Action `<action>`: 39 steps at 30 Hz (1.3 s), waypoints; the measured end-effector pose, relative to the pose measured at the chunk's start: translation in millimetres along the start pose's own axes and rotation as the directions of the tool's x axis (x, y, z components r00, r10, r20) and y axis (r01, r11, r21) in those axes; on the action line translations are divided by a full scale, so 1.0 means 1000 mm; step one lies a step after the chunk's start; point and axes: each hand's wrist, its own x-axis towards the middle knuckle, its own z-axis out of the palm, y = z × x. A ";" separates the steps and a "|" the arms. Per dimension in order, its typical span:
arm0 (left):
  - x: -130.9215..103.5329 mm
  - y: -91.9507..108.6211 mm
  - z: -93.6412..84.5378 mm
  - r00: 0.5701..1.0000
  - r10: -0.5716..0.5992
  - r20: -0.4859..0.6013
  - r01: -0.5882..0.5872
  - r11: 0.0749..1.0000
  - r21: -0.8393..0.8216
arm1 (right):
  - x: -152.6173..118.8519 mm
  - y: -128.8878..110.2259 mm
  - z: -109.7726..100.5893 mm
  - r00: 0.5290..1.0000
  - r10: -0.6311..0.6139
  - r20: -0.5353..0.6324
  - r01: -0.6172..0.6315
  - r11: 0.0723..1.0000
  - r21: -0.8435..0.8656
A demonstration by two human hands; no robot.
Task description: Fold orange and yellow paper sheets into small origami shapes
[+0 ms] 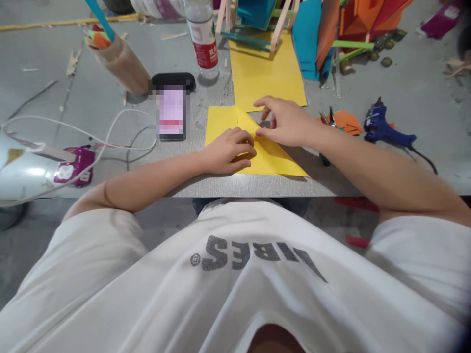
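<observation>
A yellow sheet of paper (220,123) lies near the table's front edge, its upper right corner folded over along a slanting edge. My left hand (232,151) rests on the sheet, fingers loosely curved and slightly apart, gripping nothing. At the slanting fold, my right hand (289,121) has its thumb tip on or just above the paper. Its index finger reaches out, apart from the thumb, and the other fingers curl partly out of sight. Behind the folded sheet is another yellow sheet (270,78), lying flat.
A phone (171,113), a bottle (205,44) and a cup of sticks (123,63) stand left. To the right lie pliers (327,117), orange scraps (348,122) and a blue glue gun (386,125). A wooden-stick frame (281,27) stands behind. White cable (106,139) crosses the left side.
</observation>
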 end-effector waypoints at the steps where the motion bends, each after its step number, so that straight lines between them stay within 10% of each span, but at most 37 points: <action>1: -0.001 -0.001 0.000 1.000 -0.012 -0.010 0.012 0.999 0.041 | -0.008 0.000 -0.010 0.999 0.014 0.033 -0.012 0.999 -0.047; 11: -0.005 -0.002 0.004 0.999 -0.034 -0.010 0.035 0.978 0.205 | -0.059 0.005 -0.032 0.985 0.040 0.168 -0.028 0.997 -0.073; 39: -0.004 -0.012 -0.003 0.985 -0.021 0.174 -0.038 0.944 0.329 | -0.064 0.006 -0.046 0.918 0.039 0.395 0.023 0.988 -0.150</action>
